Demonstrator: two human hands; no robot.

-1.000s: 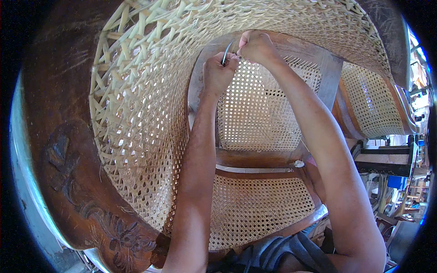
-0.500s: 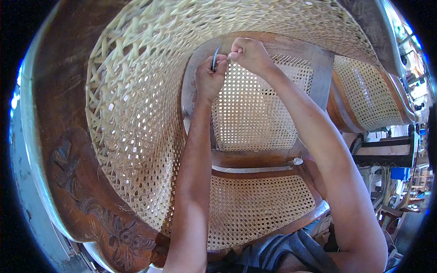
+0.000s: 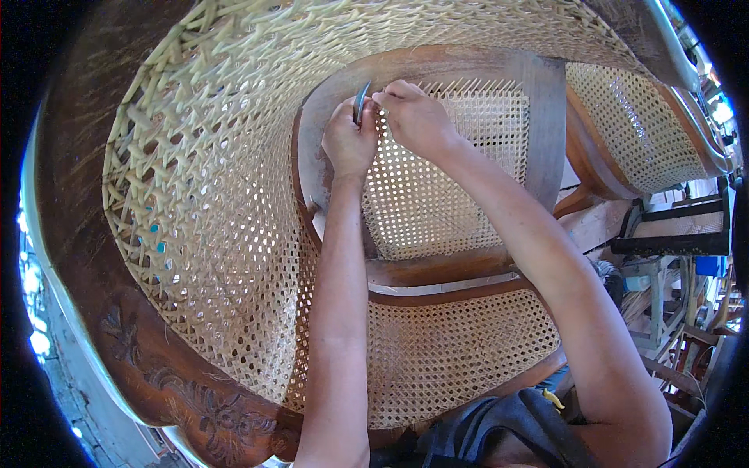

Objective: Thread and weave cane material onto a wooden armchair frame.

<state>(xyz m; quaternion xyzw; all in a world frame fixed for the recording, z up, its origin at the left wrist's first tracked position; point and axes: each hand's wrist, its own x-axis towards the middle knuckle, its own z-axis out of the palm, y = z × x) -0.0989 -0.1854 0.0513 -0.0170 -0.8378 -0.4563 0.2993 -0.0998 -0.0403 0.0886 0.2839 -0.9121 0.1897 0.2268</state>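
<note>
Brings the right hand (image 3: 416, 121) down from over the wooden frame (image 3: 546, 129) and largely onto the upper left of the cane mesh (image 3: 445, 207). Narrows the gap to the left hand (image 3: 349, 140) until hard to tell touching from apart. Sets the curved metal tool (image 3: 361, 103) closer to the right fingers (image 3: 385, 101) than a second ago. Uncovers a longer stretch of loose cane ends (image 3: 476, 88) along the mesh's top edge. Loses from view the white wad near the frame's lower right corner, with the right forearm (image 3: 530, 222) now across there. Shows a small yellow object (image 3: 553, 398) against the dark clothing (image 3: 499, 421), and teal specks (image 3: 161, 246) through the curved chair weave (image 3: 195, 187).
</note>
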